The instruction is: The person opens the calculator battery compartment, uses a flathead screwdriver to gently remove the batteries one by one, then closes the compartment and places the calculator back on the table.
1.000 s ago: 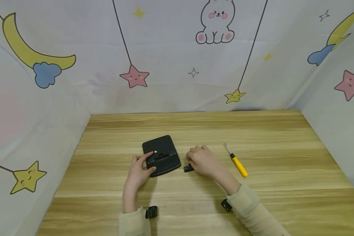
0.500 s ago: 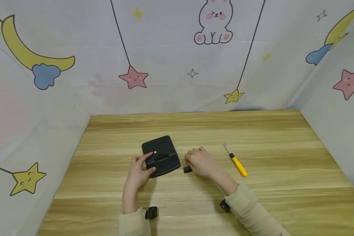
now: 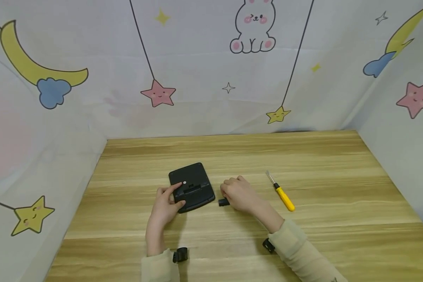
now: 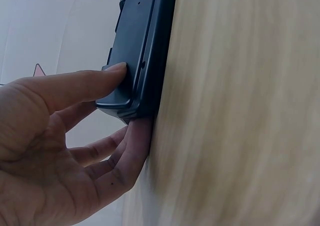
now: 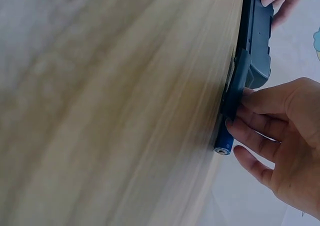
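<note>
A flat black device [image 3: 197,178], calculator-like, lies back side up on the table with its battery slot exposed. My left hand [image 3: 165,205] grips its left edge; in the left wrist view the thumb presses on top of the casing [image 4: 135,46] while fingers reach under the rim. Just right of the device, my right hand [image 3: 240,194] pinches a small black battery cover [image 3: 223,202] low over the wood. In the right wrist view a blue battery [image 5: 223,143] lies at the far end of the cover [image 5: 238,83], by the fingertips; the head view hides it behind the hand.
A screwdriver [image 3: 283,196] with a yellow handle lies to the right of the right hand, blade pointing away. White cloth walls [image 3: 197,117] with printed stars and moons border the wooden table [image 3: 320,250] at the back and sides.
My right hand shifts slightly toward the device and covers the blue bit that showed at its fingertips. My left hand and the device stay put as the head view drifts a little.
</note>
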Tool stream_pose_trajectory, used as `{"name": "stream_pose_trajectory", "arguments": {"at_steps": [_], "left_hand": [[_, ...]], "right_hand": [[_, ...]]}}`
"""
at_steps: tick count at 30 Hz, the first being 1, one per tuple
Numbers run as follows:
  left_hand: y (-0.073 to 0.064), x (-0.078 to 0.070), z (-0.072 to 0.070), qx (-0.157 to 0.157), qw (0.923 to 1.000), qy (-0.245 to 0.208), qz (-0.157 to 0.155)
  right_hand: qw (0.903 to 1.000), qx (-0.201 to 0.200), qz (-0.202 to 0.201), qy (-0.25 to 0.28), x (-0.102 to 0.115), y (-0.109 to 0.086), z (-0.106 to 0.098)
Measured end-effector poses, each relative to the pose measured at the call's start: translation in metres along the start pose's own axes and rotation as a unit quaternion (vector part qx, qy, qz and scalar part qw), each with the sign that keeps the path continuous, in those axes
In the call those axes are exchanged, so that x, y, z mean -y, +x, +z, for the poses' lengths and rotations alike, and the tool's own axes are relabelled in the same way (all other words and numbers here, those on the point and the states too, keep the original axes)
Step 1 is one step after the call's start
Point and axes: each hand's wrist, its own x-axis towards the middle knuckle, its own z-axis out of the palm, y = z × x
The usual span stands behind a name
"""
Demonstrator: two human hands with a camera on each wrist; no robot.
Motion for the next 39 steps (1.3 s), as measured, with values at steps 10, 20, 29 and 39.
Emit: {"name": "stream_pose_trajectory", "arguments": {"at_steps": [10,20,29,39], "left_hand": [[0.000,0.000,0.000,-0.001,1.0000,0.003,0.004],[0.000,0.002,0.001,0.001,1.0000,0.003,0.003],[0.001,0.002,0.002,0.000,1.0000,0.004,0.004],[0.000,0.002,0.001,0.004,1.0000,0.002,-0.004]], "right_hand": [[0.9991,-0.029,-0.010,0.030,0.000,0.005,-0.005],[0.9943,-0.045,-0.037,0.089,0.002,0.012,-0.012],[0.9911,-0.068,-0.063,0.096,0.004,0.020,-0.014],[0.9925,-0.067,-0.054,0.087,0.011,0.030,-0.013]]}}
